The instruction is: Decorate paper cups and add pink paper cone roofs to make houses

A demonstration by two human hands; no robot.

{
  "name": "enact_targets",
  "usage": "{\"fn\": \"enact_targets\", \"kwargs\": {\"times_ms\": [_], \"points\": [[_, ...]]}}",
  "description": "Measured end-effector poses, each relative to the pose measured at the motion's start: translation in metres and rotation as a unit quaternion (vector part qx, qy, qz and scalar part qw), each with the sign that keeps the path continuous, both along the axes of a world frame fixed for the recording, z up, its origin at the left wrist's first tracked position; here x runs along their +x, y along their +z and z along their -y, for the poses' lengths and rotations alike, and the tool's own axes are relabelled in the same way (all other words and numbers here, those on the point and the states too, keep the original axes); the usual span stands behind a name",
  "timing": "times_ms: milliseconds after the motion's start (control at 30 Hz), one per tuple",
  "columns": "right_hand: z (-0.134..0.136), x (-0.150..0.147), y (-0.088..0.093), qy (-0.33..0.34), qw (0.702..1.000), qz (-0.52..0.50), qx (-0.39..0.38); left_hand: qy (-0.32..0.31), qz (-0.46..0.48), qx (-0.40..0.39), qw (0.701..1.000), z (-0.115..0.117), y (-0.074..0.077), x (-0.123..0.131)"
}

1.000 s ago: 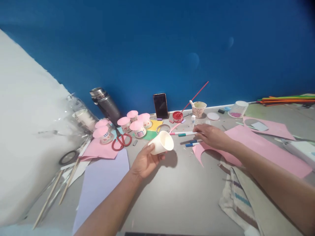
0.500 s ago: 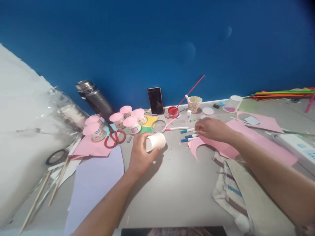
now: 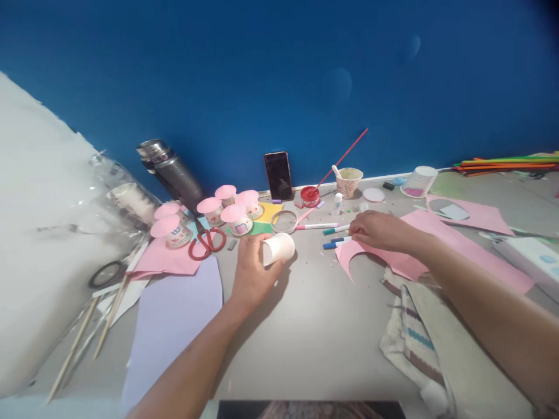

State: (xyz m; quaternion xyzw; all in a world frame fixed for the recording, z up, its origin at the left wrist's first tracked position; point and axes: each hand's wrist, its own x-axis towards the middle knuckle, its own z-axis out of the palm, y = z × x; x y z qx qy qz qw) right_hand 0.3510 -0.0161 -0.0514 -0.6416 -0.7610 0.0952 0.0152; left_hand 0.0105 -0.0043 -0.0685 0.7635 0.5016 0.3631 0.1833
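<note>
My left hand (image 3: 255,265) is wrapped around a plain white paper cup (image 3: 279,249), which lies tilted on its side just above the table. My right hand (image 3: 378,231) is over several markers, its fingers curled down and closed on their white barrels. A teal-tipped marker (image 3: 335,230) and a blue-tipped marker (image 3: 332,245) stick out to the left of those fingertips. Pink paper (image 3: 397,259) with curved cut-outs lies under and beside that hand. To the left of the cup stand several small decorated cups with pink paper discs on top, one of them a nearby cup (image 3: 238,221).
Red-handled scissors (image 3: 207,244) and lilac paper (image 3: 174,326) lie at left, near a leaning dark flask (image 3: 172,174). A phone (image 3: 278,174) leans on the blue wall by a red paint pot (image 3: 310,196) with a brush. A cloth (image 3: 419,343) lies at front right.
The view has shifted slightly. My right fingers have settled lower over the markers, covering more of their barrels. My left hand keeps its hold on the paper cup.
</note>
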Motion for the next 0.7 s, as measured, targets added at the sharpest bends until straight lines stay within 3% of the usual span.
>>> {"fn": "enact_targets", "kwargs": {"times_ms": [300,700], "points": [[-0.002,0.004,-0.004,-0.014,1.0,0.017,0.002,0.016,-0.039,0.042,0.998,-0.004,-0.003,-0.005],[-0.006,-0.023,0.001,-0.07,0.996,0.044,0.046,-0.031,-0.061,-0.03,0.997,0.004,0.0,0.002]]}}
